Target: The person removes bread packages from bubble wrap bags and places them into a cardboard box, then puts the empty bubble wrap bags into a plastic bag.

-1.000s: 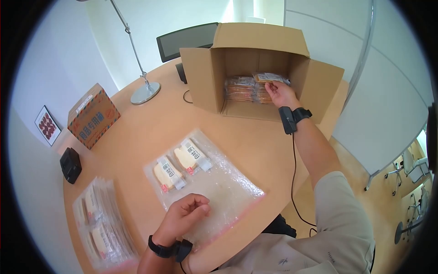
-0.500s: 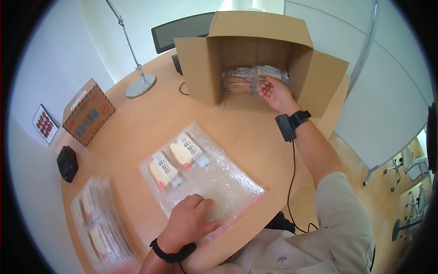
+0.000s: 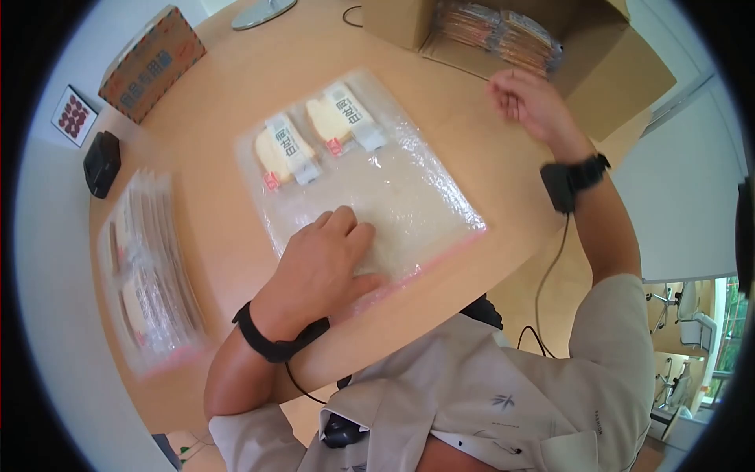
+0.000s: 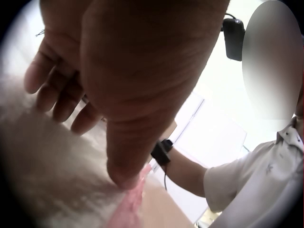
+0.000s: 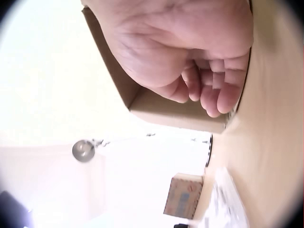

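My left hand (image 3: 318,263) lies on the near part of a clear flat plastic bag (image 3: 409,197) with a pink edge strip, its thumb out to the side. In the left wrist view the fingertips (image 4: 61,111) touch the plastic. Two wrapped bread slices (image 3: 285,153) with white labels lie side by side at the bag's far end. My right hand (image 3: 535,110) hovers over the table just in front of the open cardboard box (image 3: 621,90), loosely curled and holding nothing. Inside the box stand two stacks of wrapped slices (image 3: 528,43).
At the left lies a pile of filled clear bags (image 3: 149,263). Farther back are a black device (image 3: 104,165), a small printed carton (image 3: 157,67) and a lamp base (image 3: 263,11). A cable (image 3: 543,271) hangs from my right wrist past the table edge.
My right hand has let go of the top wrapped pack and drawn back out of the box. My left hand has opened from a curl onto the bag. The head view has tilted down.
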Available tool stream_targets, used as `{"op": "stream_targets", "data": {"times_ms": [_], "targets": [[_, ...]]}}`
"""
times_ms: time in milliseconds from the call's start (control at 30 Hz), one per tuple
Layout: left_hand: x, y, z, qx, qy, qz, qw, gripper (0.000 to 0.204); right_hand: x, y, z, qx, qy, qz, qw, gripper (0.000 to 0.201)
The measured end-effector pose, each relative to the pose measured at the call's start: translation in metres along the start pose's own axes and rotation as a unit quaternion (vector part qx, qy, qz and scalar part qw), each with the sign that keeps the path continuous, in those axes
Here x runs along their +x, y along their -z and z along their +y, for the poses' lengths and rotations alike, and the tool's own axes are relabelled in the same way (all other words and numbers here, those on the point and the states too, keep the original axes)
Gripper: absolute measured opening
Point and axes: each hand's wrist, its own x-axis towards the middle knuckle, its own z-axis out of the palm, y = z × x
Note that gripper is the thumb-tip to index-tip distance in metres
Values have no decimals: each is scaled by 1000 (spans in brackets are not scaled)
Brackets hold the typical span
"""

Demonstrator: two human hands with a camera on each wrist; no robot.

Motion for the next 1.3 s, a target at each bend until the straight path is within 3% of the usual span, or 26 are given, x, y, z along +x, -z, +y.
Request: {"op": "stream_targets", "data": {"times_ms": [33,167,267,367,433,467,533,567,633,667,733,767,833,867,900,967,1033,1067,1100,1133,1167,1233,1300], "targets": [[0,-3,-2,-7,6,2,1000,34,-19,-10,2,-43,-12,-62,997,16],[3,-10,-7,-31,20,-8,999,25,-90,-50,-12,-96,-30,-135,986,15],[2,-4,-13,-87,25,-9,996,16,-124,-72,-30,-112,4,-196,974,16],[1,3,-19,-102,-5,24,995,10,-149,-92,-48,-107,63,-253,959,17],[1,15,-13,-121,20,55,991,9,-154,-109,-54,-202,183,-354,895,17],[2,19,-10,-147,43,82,985,8,-156,-120,-51,-200,190,-355,893,17],[2,23,-7,-170,51,122,977,7,-156,-150,-39,-316,279,-363,831,16],[3,24,-6,-199,56,160,965,7,-149,-162,-29,-313,285,-359,832,16],[2,29,-4,-188,66,172,965,8,-132,-186,-2,-463,397,-215,763,17],[2,31,-2,-185,78,187,962,8,-123,-192,7,-460,401,-207,765,17],[1,32,-1,-203,75,197,956,8,-99,-202,18,-522,407,-177,728,19],[1,32,-1,-230,77,211,947,8,-89,-211,20,-521,412,-174,727,19],[1,34,-2,-226,62,206,950,9,-69,-228,20,-549,312,-141,762,20],[0,36,-2,-228,51,199,952,10,-59,-235,23,-547,318,-140,762,20],[0,39,-1,-222,50,201,953,10,-49,-241,25,-539,286,-169,774,23],[-2,48,1,-261,76,133,953,15,-42,-247,17,-532,260,-196,782,26],[-2,52,-12,-204,52,157,965,18,-43,-246,7,-459,227,-264,817,27],[-1,52,-20,-149,33,176,972,23,-41,-247,9,-462,233,-264,814,27],[-2,50,-29,-146,32,183,972,23,-37,-252,17,-505,198,-204,815,21],[-2,47,-41,-103,86,200,971,29,-34,-256,25,-542,162,-142,812,17],[-3,43,-53,-60,140,217,964,35,-33,-257,30,-544,168,-142,810,17],[-9,23,-92,-30,170,199,965,39,-35,-249,37,-639,370,-145,658,12],[-11,18,-107,-4,200,180,963,44,-45,-239,36,-639,388,-168,642,11]]}}
